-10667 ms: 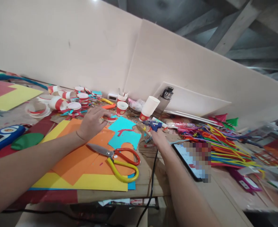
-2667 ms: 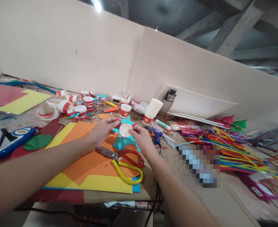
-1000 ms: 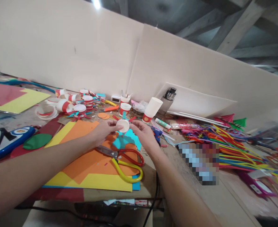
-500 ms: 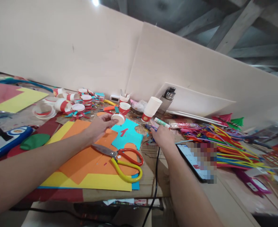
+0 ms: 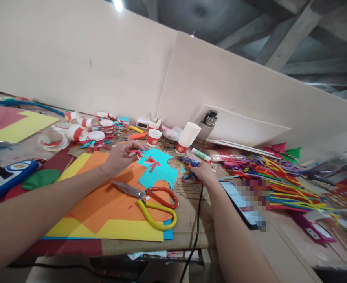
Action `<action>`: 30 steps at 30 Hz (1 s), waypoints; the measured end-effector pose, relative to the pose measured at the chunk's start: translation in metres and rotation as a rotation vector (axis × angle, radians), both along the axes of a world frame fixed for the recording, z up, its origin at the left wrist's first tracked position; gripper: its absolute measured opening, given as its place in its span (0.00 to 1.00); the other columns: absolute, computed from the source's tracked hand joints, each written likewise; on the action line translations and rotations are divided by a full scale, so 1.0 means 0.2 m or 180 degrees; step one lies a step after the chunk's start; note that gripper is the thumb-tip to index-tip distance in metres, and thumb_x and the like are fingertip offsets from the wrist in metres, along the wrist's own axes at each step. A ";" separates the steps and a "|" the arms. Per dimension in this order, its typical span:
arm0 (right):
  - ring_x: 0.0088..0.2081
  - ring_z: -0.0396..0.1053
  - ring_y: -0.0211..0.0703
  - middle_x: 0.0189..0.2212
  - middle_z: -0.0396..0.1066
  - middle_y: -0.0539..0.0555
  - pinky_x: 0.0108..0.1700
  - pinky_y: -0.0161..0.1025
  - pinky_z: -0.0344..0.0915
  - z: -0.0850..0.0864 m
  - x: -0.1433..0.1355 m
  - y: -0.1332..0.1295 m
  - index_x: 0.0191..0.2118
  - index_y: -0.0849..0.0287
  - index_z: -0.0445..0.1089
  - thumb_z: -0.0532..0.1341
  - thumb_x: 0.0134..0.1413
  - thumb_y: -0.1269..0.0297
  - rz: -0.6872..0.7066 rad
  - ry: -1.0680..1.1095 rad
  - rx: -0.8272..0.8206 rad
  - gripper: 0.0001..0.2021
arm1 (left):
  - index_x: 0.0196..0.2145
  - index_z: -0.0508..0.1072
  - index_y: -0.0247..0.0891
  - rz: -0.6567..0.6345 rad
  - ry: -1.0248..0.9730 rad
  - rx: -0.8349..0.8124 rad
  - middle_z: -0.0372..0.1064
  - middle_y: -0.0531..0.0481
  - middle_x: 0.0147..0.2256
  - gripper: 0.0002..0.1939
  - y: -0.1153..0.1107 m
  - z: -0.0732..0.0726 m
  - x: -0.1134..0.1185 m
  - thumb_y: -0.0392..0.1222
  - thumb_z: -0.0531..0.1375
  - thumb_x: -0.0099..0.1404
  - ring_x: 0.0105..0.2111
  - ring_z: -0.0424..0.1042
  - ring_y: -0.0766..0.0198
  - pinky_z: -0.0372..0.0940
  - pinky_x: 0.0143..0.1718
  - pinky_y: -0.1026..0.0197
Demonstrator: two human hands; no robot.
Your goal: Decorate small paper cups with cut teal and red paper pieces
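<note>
My left hand is closed on a small cut paper-cup piece, its red edge showing at the fingertips. Red paper strips lie over the cyan paper just beside it. My right hand grips a blue glue gun with a black cord running down from it; the fingers hide part of its handle. Below the left hand, large scissors with red and yellow handles rest spread apart on orange paper.
Behind the hands stand a paper cup, stacked cups and a bottle. Cut cup pieces crowd the left. A phone, colourful pipe cleaners and a glue stick lie right.
The cup piece in my left hand has turned from its white round face toward edge-on and dropped slightly. More red strips show on the cyan paper. My right hand keeps hold of the glue gun.
</note>
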State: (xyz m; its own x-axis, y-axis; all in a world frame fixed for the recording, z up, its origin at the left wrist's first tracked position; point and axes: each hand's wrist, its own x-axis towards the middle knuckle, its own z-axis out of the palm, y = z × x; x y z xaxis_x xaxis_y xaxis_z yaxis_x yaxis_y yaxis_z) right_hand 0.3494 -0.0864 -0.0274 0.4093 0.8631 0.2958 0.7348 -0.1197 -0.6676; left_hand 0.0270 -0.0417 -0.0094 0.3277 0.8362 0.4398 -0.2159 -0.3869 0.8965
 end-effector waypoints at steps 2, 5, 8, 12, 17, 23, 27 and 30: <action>0.26 0.69 0.48 0.19 0.70 0.53 0.27 0.40 0.62 0.02 0.01 0.00 0.28 0.57 0.74 0.66 0.36 0.66 -0.0223 0.0070 -0.0127 0.07 | 0.29 0.76 0.40 0.0078 0.0106 0.0107 0.74 0.43 0.39 0.10 0.00 0.01 -0.01 0.41 0.70 0.48 0.44 0.71 0.54 0.64 0.48 0.54; 0.25 0.68 0.47 0.17 0.67 0.53 0.26 0.39 0.61 0.07 0.00 0.00 0.24 0.60 0.71 0.65 0.37 0.62 -0.0500 0.0277 -0.0249 0.07 | 0.28 0.76 0.41 0.0125 0.0209 0.0311 0.75 0.43 0.39 0.08 0.01 0.01 -0.02 0.41 0.69 0.49 0.45 0.71 0.53 0.62 0.50 0.53; 0.24 0.67 0.42 0.19 0.67 0.51 0.26 0.37 0.62 0.13 -0.06 -0.03 0.27 0.59 0.69 0.61 0.39 0.62 -0.0359 0.0719 -0.0288 0.07 | 0.29 0.75 0.41 0.0093 0.0207 0.0551 0.75 0.43 0.39 0.05 0.02 0.01 -0.03 0.40 0.68 0.52 0.45 0.72 0.53 0.63 0.50 0.53; 0.23 0.66 0.36 0.25 0.69 0.47 0.27 0.35 0.63 0.20 -0.21 -0.09 0.36 0.57 0.65 0.60 0.40 0.65 0.0707 0.1745 -0.0111 0.12 | 0.29 0.75 0.41 0.0144 0.0209 0.0625 0.75 0.43 0.39 0.05 0.03 0.00 -0.04 0.39 0.67 0.53 0.45 0.72 0.53 0.63 0.49 0.52; 0.22 0.63 0.35 0.23 0.68 0.46 0.23 0.32 0.58 0.25 -0.32 -0.17 0.41 0.56 0.62 0.63 0.43 0.64 0.1634 0.2078 -0.0225 0.16 | 0.29 0.75 0.41 0.0178 0.0169 0.0546 0.75 0.43 0.39 0.06 0.02 0.01 -0.03 0.42 0.67 0.53 0.45 0.71 0.52 0.63 0.50 0.52; 0.20 0.61 0.34 0.20 0.65 0.43 0.22 0.32 0.54 0.22 -0.32 -0.18 0.41 0.56 0.60 0.61 0.51 0.62 0.2048 0.2100 -0.0406 0.12 | 0.30 0.75 0.40 0.0208 0.0109 0.0668 0.75 0.43 0.40 0.07 0.02 0.00 -0.03 0.43 0.68 0.53 0.44 0.72 0.53 0.64 0.49 0.53; 0.20 0.60 0.33 0.20 0.63 0.43 0.22 0.33 0.53 0.20 -0.32 -0.17 0.43 0.55 0.59 0.61 0.52 0.60 0.2042 0.2037 -0.0478 0.14 | 0.31 0.75 0.39 0.0164 0.0118 0.1003 0.76 0.43 0.39 0.07 0.05 -0.02 -0.03 0.42 0.67 0.55 0.43 0.73 0.55 0.66 0.47 0.54; 0.20 0.60 0.34 0.20 0.63 0.43 0.22 0.33 0.51 0.19 -0.32 -0.17 0.43 0.55 0.59 0.62 0.52 0.59 0.2034 0.2068 -0.0537 0.15 | 0.32 0.74 0.39 0.0123 0.0106 0.1224 0.76 0.44 0.39 0.06 0.06 -0.03 -0.03 0.39 0.67 0.55 0.43 0.74 0.56 0.67 0.46 0.55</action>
